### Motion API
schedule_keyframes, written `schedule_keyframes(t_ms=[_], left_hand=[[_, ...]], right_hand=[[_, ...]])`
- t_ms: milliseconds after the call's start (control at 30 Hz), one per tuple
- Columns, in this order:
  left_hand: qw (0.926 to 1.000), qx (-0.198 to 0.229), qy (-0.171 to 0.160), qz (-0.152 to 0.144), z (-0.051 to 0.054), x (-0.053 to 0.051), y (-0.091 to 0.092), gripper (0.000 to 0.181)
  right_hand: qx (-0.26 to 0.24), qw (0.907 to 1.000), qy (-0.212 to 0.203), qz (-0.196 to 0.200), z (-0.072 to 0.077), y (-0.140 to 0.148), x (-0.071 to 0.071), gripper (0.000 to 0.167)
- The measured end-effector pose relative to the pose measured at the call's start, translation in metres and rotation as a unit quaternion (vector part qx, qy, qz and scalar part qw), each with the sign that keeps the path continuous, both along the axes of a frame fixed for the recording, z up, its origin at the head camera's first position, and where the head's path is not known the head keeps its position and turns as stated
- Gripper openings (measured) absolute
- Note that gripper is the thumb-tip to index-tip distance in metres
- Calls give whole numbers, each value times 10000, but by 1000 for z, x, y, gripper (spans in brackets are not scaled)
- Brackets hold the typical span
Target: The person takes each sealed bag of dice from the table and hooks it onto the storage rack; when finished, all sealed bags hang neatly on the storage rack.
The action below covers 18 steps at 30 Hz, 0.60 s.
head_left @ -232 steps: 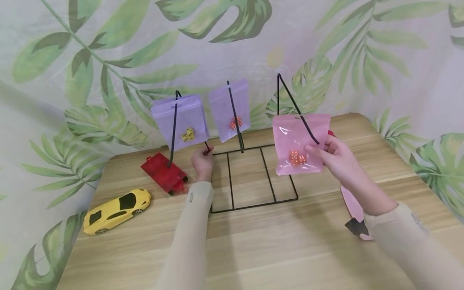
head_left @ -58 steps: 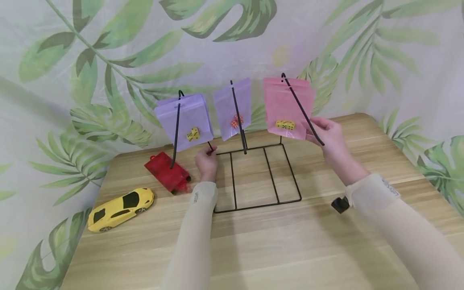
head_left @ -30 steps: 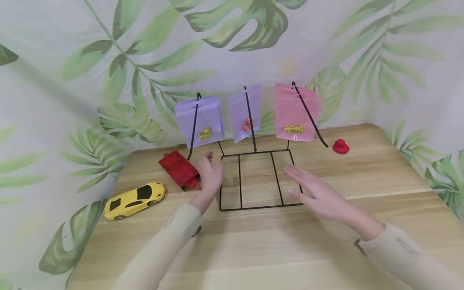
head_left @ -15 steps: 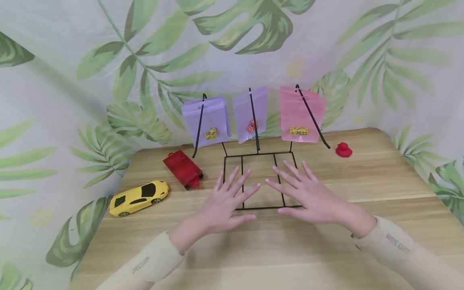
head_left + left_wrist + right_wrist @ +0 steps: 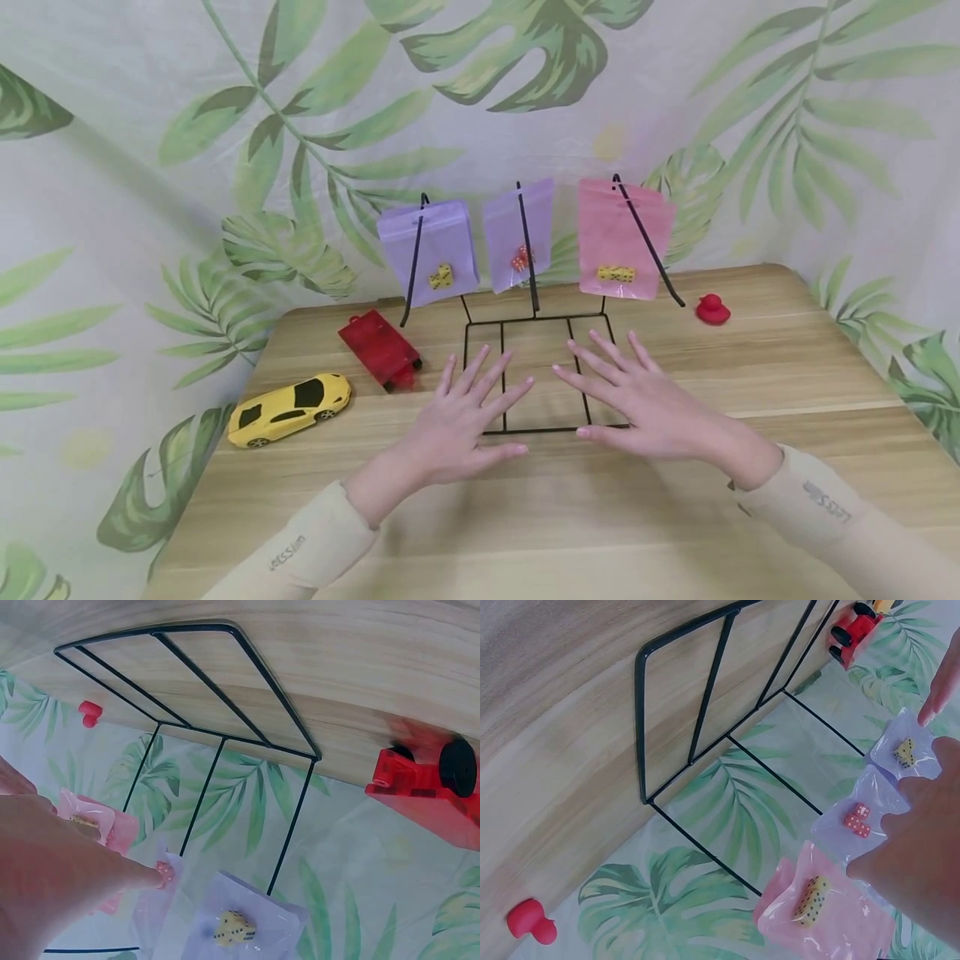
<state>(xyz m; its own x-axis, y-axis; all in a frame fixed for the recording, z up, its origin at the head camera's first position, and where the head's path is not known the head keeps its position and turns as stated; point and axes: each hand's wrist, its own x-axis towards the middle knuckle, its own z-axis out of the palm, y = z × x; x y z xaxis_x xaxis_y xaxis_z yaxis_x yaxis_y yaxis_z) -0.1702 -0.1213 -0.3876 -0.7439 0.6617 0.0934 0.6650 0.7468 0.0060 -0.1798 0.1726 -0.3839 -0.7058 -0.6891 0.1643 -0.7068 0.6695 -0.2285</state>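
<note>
My left hand (image 5: 457, 425) and right hand (image 5: 648, 408) are both held palm down with fingers spread, above the front of a black wire display rack (image 5: 543, 430). Neither holds anything. Behind them, the rack's left hook carries purple zip bags (image 5: 453, 229), the front one showing yellow dice (image 5: 441, 277). From the middle hook hangs a purple bag (image 5: 501, 237) with red dice (image 5: 519, 262). On the right hook, a pink bag (image 5: 600, 229) with yellow dice (image 5: 617, 273) hangs in front; the right wrist view shows more pink behind it.
Left of the rack lie a red toy vehicle (image 5: 375, 346) and a yellow toy car (image 5: 288, 410). A red rubber duck (image 5: 712, 310) sits at the right on the wooden table (image 5: 787, 375). A leaf-patterned cloth (image 5: 525, 142) hangs behind.
My right hand hung a pink bag with yellow dice in front of the orange-dice one, then let go. My left hand released the rack. Both drew back and spread; they have barely moved since.
</note>
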Motion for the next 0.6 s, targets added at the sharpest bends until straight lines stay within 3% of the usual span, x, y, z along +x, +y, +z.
schedule_keyframes(t_ms=[600], left_hand=[[9995, 90, -283, -146, -7, -3, 2, 84]], right_hand=[[5, 9997, -187, -142, -6, 1, -1, 72]])
